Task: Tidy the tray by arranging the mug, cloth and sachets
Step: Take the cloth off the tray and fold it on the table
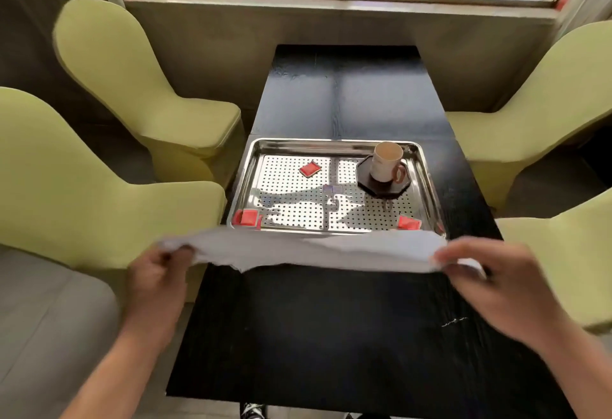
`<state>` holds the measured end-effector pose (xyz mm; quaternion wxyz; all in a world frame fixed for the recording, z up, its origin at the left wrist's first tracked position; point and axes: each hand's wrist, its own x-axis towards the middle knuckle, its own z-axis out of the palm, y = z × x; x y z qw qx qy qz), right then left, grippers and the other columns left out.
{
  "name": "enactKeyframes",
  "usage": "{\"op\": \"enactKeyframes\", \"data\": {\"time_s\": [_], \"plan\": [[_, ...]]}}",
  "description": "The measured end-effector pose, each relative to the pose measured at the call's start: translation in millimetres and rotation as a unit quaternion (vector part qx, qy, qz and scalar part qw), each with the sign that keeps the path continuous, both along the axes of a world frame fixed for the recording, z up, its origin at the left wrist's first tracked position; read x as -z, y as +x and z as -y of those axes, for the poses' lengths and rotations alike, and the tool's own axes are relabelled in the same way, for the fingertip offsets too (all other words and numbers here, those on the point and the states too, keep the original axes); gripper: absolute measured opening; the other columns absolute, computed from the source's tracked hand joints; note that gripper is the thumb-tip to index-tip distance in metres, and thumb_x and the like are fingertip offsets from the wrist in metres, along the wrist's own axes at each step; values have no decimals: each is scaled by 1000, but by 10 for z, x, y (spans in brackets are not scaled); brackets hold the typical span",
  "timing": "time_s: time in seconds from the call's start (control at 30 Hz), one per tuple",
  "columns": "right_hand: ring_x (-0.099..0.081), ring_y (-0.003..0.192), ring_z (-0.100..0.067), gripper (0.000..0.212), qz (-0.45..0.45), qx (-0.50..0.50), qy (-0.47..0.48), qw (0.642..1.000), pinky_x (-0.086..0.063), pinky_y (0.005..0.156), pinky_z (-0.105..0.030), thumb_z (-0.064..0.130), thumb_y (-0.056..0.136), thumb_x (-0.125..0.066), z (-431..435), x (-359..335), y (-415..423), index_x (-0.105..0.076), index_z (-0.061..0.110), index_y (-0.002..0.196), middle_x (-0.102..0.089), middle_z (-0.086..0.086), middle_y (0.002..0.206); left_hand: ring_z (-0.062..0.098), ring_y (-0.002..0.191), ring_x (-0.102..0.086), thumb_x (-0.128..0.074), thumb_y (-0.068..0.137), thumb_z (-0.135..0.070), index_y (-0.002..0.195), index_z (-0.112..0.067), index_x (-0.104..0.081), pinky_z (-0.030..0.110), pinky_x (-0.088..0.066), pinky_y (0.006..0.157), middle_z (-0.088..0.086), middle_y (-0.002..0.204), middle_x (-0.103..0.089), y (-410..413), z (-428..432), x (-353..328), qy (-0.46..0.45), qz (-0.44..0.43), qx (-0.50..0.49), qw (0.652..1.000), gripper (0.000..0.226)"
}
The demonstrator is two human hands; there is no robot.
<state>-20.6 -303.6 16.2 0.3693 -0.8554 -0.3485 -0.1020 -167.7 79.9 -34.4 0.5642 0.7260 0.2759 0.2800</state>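
Note:
A white cloth (pixel 308 248) is stretched in the air above the table, just in front of the steel tray (pixel 246 167). My left hand (pixel 159 274) grips its left end and my right hand (pixel 496 283) grips its right end. On the tray's perforated floor lie three red sachets: one at the back left (pixel 310 169), one in the near left corner (pixel 247 219), one near the right front (pixel 409 222), partly hidden by the cloth. A cream mug (pixel 385 162) stands upright on a dark octagonal coaster (pixel 384 185) at the tray's back right.
The tray sits on a long black table (pixel 347 94) that runs toward a window ledge. Green covered chairs stand on both sides, two on the left (pixel 109 64) and two on the right (pixel 543 87). A small purple tile (pixel 333 189) lies mid-tray.

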Motion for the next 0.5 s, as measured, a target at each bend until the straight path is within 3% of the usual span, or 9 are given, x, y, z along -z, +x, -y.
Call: {"op": "enactKeyframes", "data": {"time_s": [0.1,0.2,0.27,0.5], "plan": [[-68,77,6,42,-87,-20,-135,987,-55,67,-13,-13,71,-77,122,487,-243,-75,27,83,-70,22,78,13,84,-69,-69,88,-10,77,-31,-75,37,-53,75,-7,84,-75,-239,126,497,-5,-131,75,989,25],[-69,80,1,39,-207,14,-195,959,-59,72,-23,-4,82,-73,157,881,-317,-73,35,88,-71,21,79,16,88,-68,-70,88,-3,69,-30,-76,32,-50,73,-7,83,-76,-304,158,949,-16,-231,89,969,34],[-69,81,-1,32,-256,37,-205,944,-60,75,-25,6,90,-70,188,1023,-304,-70,38,91,-71,19,83,16,79,-66,-68,89,-6,68,-31,-75,32,-47,67,-9,76,-74,-327,152,1161,-15,-281,94,955,33],[-69,86,-2,23,-345,40,-211,914,-54,72,-20,19,88,-75,389,1075,-285,-71,41,83,-73,21,84,10,55,-49,-68,83,-5,63,-17,-70,32,-30,59,3,56,-62,-622,70,1410,-30,-318,109,941,23]]}}
